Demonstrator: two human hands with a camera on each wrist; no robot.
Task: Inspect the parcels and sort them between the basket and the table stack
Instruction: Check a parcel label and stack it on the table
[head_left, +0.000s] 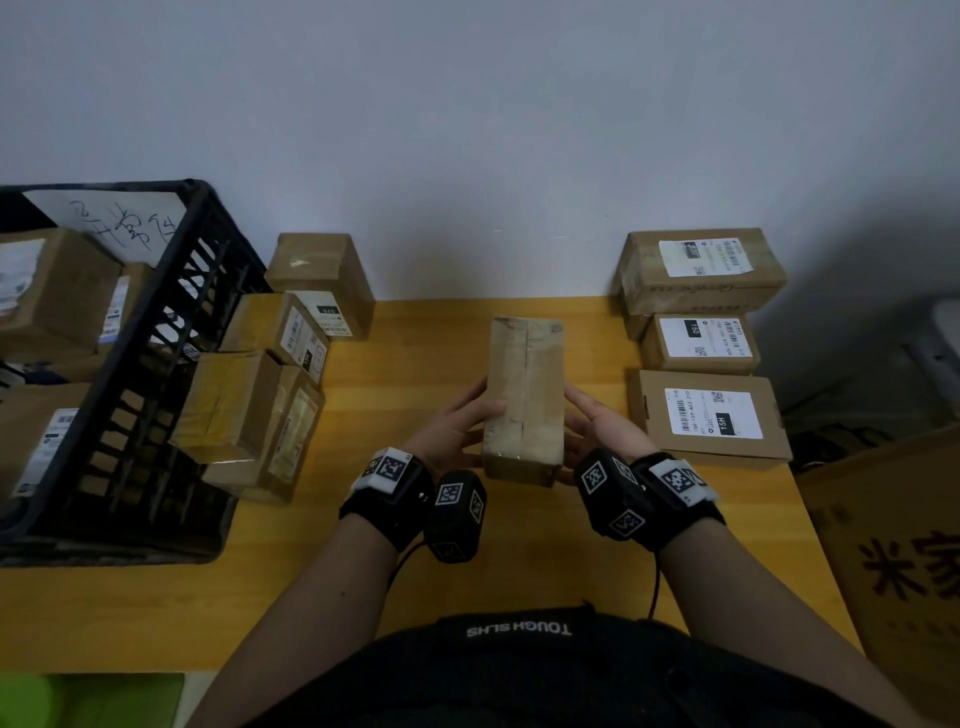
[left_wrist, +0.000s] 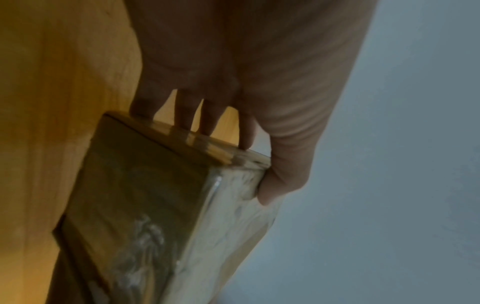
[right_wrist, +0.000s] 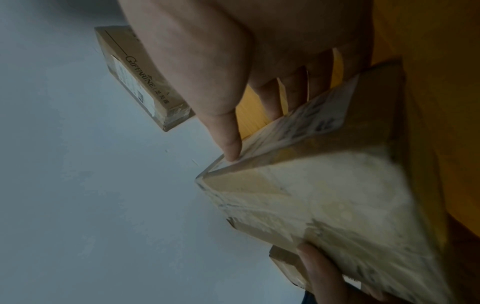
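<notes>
Nearest, two hands hold one long taped parcel (head_left: 524, 400) lifted above the middle of the yellow tabletop (head_left: 415, 353). The left hand (head_left: 457, 426) clasps its left side, thumb on the upper face and four fingers (left_wrist: 182, 115) along the edge. The right hand (head_left: 602, 423) clasps the right side, thumb on the edge and fingers underneath. Further left, four cardboard parcels (head_left: 249, 405) cluster beside one black basket (head_left: 150, 364), which holds several more; their exact number cannot be told. Further right, three labelled parcels (head_left: 704, 415) lie in a row toward the wall, the farthest one (head_left: 701, 270) resting on another box.
</notes>
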